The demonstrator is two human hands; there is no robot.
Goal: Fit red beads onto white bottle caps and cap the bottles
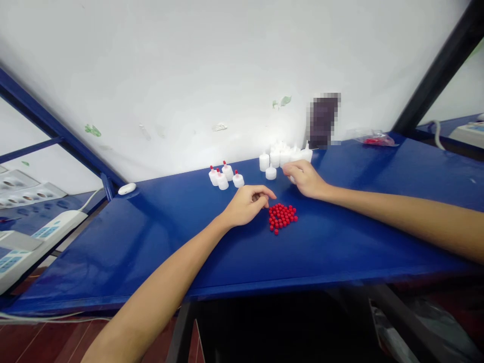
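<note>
My left hand [247, 205] hovers at the left edge of a loose cluster of small red caps [283, 218]. Its index finger reaches out over them, apart from the thumb, and nothing shows between them. Farther right, my right hand [307, 179] is closed in front of a group of white bottles [278, 154]. A bit of white shows under its fingers, apparently a small bottle that the hand mostly hides. One short white bottle [270, 173] stands just left of that hand. Several white bottles with red caps [222, 180] stand together beyond my left hand.
The blue table [159, 252] runs along a white wall. A white case [127, 188] lies at its back left, and a clear bag with red contents [376, 138] at its back right. A pixelated dark object [323, 121] leans on the wall. Power strips [41, 247] are at left.
</note>
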